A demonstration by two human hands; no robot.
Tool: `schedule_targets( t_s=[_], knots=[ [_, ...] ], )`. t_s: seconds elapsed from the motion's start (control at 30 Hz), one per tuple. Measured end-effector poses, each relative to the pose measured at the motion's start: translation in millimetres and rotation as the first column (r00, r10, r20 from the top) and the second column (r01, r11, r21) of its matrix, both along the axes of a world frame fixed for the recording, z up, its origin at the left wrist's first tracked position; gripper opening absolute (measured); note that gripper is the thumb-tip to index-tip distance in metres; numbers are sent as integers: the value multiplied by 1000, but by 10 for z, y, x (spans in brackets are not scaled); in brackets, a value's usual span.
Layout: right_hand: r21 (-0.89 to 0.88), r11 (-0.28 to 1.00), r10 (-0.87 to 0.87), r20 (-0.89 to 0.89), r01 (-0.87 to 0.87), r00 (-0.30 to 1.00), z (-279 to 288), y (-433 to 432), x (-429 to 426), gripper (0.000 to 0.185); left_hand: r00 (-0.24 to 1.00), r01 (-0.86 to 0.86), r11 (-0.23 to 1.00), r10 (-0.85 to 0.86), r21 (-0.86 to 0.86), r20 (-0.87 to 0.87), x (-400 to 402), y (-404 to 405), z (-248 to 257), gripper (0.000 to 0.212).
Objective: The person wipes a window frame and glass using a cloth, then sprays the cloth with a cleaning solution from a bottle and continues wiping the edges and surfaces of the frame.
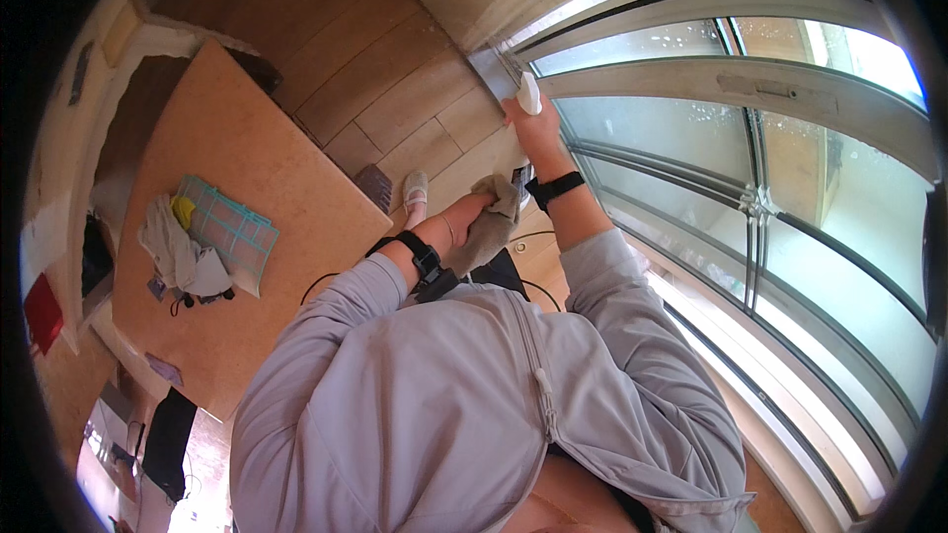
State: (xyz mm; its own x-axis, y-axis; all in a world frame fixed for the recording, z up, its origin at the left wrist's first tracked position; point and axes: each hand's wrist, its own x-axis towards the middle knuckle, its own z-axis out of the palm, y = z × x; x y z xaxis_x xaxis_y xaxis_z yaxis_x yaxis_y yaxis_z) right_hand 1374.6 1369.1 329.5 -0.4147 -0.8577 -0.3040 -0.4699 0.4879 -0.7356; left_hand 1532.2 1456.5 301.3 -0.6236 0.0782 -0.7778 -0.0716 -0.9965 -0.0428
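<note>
My left hand (468, 218) grips a grey-brown cloth (490, 231) that hangs in front of my jacket. Farther out, my right hand (538, 129) is closed around an object with a white top (529, 94), which looks like a spray bottle; most of its body is hidden by the hand. Just right of that hand stand the framed glass panes (652, 122) of a sliding window or door. White droplets or spots (715, 112) mark the upper glass. The cloth is apart from the glass.
On the left is an orange-brown tabletop (244, 141) with a turquoise wire rack (237, 226), a crumpled pale cloth (167, 237) and small items. Wood-look floor (400, 89) lies ahead, with my shoe (416, 186) on it. Black cables (537, 235) run near my waist.
</note>
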Motion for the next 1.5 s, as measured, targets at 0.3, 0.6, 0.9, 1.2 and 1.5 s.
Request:
schedule_targets(
  t_s=[0.3, 0.6, 0.9, 1.2, 1.5],
  knots=[
    [-173, 985, -3, 21, 7, 1000, 207, -19, 100, 26, 997, -70, 998, 70, 2, -31, 27, 25, 49, 33],
    [-321, 946, 67, 85, -36, 994, 412, 29, 153, 27, 998, -56, 996, 55, -69, -10, 48, 2, 155, 33],
    [-54, 997, -52, 13, 53, 999, 267, 55, 132, 25, 998, -59, 998, 60, 31, -18, 88, 11, 6, 35],
    [-470, 861, 192, -53, -194, 980, 775, 236, 462, 49, 992, -108, 953, 86, -282, -89, 434, -207, -191, 36],
    [-230, 775, 629, 194, -588, 753, 454, 134, 1772, 65, 748, -315, 752, 572, -580, 335, 2484, -21, 320, 38]
  ],
)
